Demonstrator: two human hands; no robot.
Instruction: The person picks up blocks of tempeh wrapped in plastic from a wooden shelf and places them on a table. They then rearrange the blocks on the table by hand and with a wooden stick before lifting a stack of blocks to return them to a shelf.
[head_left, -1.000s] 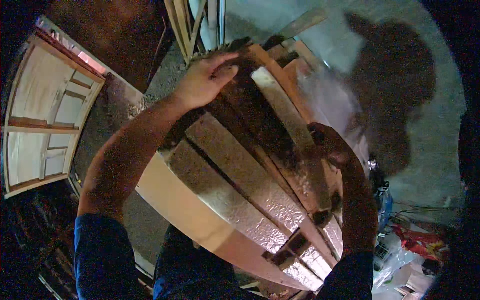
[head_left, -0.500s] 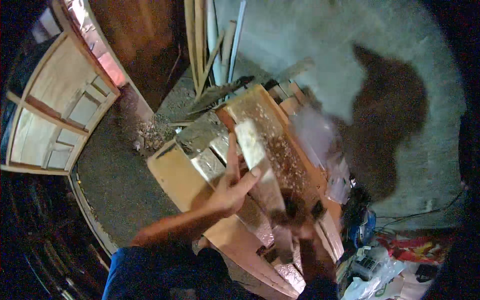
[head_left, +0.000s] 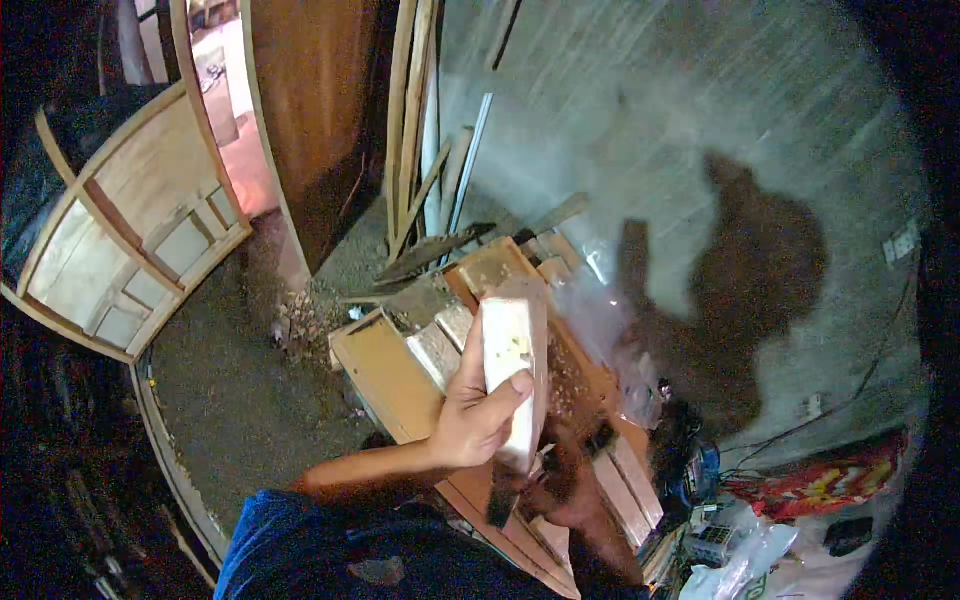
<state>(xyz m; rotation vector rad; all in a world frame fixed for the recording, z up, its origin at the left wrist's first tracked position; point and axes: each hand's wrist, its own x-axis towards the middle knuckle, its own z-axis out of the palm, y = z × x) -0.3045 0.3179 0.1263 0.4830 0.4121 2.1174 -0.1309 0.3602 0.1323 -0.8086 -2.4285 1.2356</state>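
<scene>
My left hand (head_left: 475, 425) grips a thick pale wooden block (head_left: 508, 345), thumb across its top face and fingers along its left side. The block is raised above the cluttered bench and tilted, its far end bright in the light. Close by its lower end, my right hand (head_left: 568, 497) is in deep shadow, its fingers apparently curled; what they hold is not clear. A dark blocky piece (head_left: 500, 505) lies between the block's near end and the right hand. Wood chips are scattered on the orange-brown bench top (head_left: 390, 370) beneath.
More light-coloured wooden strips (head_left: 625, 480) lie at the bench's right side. Clear plastic (head_left: 600, 310) hangs along its far right edge. Long poles (head_left: 425, 130) lean beside a brown door panel (head_left: 300, 120). A framed wooden panel (head_left: 145, 225) stands left. Plastic bags (head_left: 740, 555) lie at lower right.
My left hand has closed around the wooden block, which is lifted and turned more upright in view. Earlier the fingers were extended beside it. The view has shifted slightly.
</scene>
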